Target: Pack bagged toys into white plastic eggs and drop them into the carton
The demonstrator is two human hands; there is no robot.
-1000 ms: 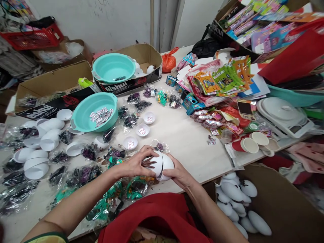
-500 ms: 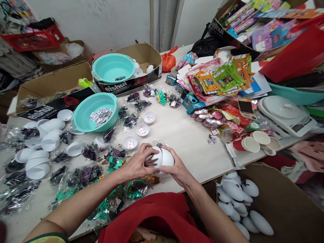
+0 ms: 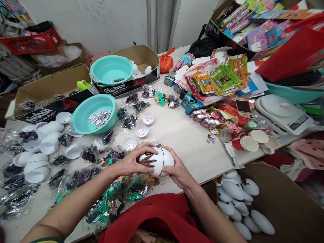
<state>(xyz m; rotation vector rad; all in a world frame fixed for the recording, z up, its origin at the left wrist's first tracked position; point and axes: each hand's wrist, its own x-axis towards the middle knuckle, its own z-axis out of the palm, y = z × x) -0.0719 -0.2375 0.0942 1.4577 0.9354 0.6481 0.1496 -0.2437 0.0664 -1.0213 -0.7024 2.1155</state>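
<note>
A white plastic egg (image 3: 159,163) is held between my two hands above the table's near edge. Around its left half wrap the fingers of my left hand (image 3: 138,160), beside a brown claw-like print or piece on the shell. My right hand (image 3: 178,168) grips the other half, thumb in front. A dark seam line runs between the halves. Just beyond, three white half shells stand in a row, one of them a half shell (image 3: 129,144) with a small printed sachet inside. Bagged green pieces (image 3: 138,187) lie close below my left hand.
White half shells (image 3: 36,167) and bagged dark parts crowd the left. A turquoise basin (image 3: 73,118) holds sachets. Snack packets (image 3: 225,79), paper cups (image 3: 249,144) and a white scale (image 3: 283,111) are at right. White eggs (image 3: 234,189) fill a carton below the table's right edge.
The egg has turned slightly in my hands, and more of its brown marking and its seam now show. The halves look closer together. The whole view has shifted a little.
</note>
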